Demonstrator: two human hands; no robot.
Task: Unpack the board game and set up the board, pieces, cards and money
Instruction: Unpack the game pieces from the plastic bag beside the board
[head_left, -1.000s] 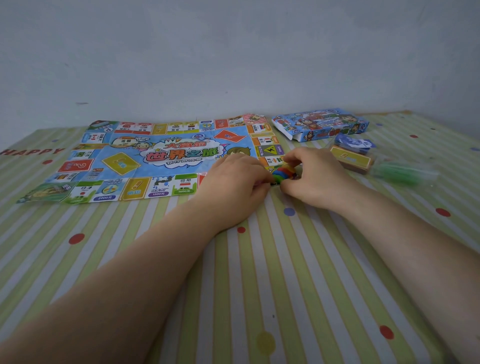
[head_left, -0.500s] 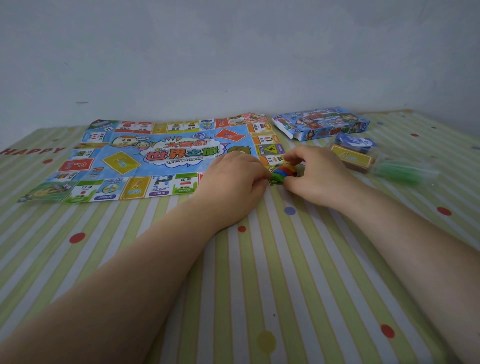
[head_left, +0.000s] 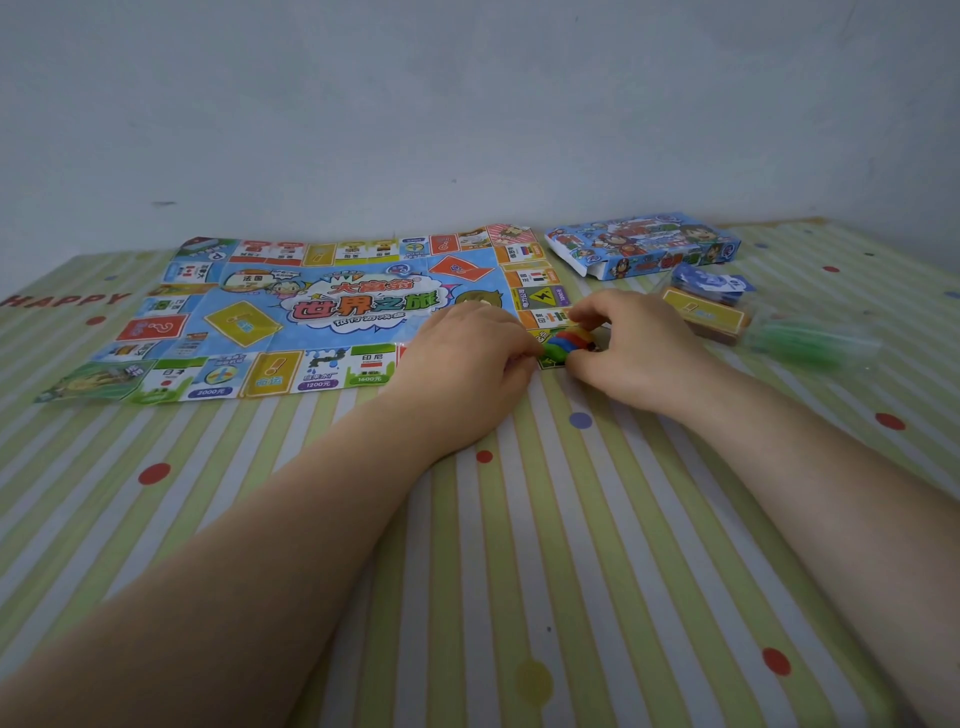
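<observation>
The paper game board (head_left: 291, 317) lies unfolded and flat on the striped tablecloth. At its near right corner sits a small stack of coloured playing pieces (head_left: 566, 344), red, blue and green. My left hand (head_left: 467, 353) and my right hand (head_left: 639, 348) meet at that stack, fingers curled and pinching it from either side. The blue game box (head_left: 644, 244) lies at the back right. In front of it are a blue bundle of play money (head_left: 711, 283) and a yellow-topped card stack (head_left: 706, 314).
A clear plastic bag with green pieces (head_left: 810, 340) lies at the right of the card stack. The tablecloth (head_left: 519, 545) is green-and-white striped with coloured dots. A grey wall stands right behind the table's far edge.
Both hands stay at the stack of pieces on the board's corner; the fingers have shifted slightly around it. Nothing else has moved.
</observation>
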